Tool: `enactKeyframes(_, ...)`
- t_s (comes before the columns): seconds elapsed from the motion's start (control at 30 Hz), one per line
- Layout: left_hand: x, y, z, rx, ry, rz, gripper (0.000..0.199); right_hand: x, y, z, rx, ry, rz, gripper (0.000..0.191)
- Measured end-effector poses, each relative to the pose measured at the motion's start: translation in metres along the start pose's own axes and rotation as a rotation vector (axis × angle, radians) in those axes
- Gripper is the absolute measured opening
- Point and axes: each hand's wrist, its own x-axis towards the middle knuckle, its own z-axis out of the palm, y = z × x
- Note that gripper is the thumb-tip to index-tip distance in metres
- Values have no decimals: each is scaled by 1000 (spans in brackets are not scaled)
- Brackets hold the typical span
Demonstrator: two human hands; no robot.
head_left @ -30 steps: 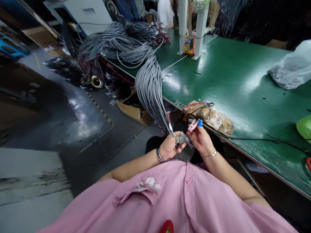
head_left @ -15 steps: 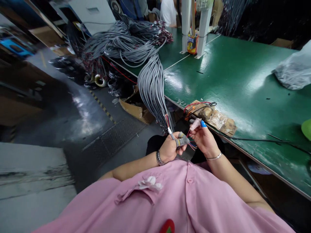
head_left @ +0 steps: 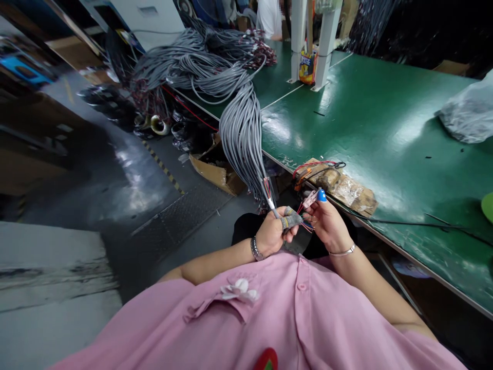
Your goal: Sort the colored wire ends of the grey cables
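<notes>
My left hand (head_left: 274,231), with grey covers on its thumb and a finger, is closed round the end of a grey cable (head_left: 272,206). Thin coloured wires (head_left: 307,225) fan out from its fingertips toward the right. My right hand (head_left: 327,223) pinches at these wires; a blue cover and a pinkish wrap sit on its fingers, and exactly which wire it grips is too small to tell. A thick bundle of grey cables (head_left: 242,131) hangs over the table edge just beyond my left hand.
The green table (head_left: 370,118) carries a taped wooden block (head_left: 346,190) near its edge, a black cable, white posts (head_left: 323,61) and a plastic bag (head_left: 468,113). An open cardboard box (head_left: 213,172) stands below the cables. A person in white (head_left: 269,19) is at the back.
Both hands have shifted very slightly to the right. The fingers of my right hand have turned a little, and the coloured wires now lie closer to them.
</notes>
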Motion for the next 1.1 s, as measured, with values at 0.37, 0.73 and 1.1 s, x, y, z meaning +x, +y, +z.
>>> enactKeyframes(0.37, 3, -4, -3, 27, 8, -6, 27, 4, 6, -3, 93, -31, 37, 32)
enactKeyframes(0.73, -11, 4, -4, 7, 11, -19, 31, -1, -1, -3, 31, -131, 104, 51)
enactKeyframes(1.1, -10, 8, -1, -25, 42, 25, 27, -3, -1, 3, -144, -41, -55, 41)
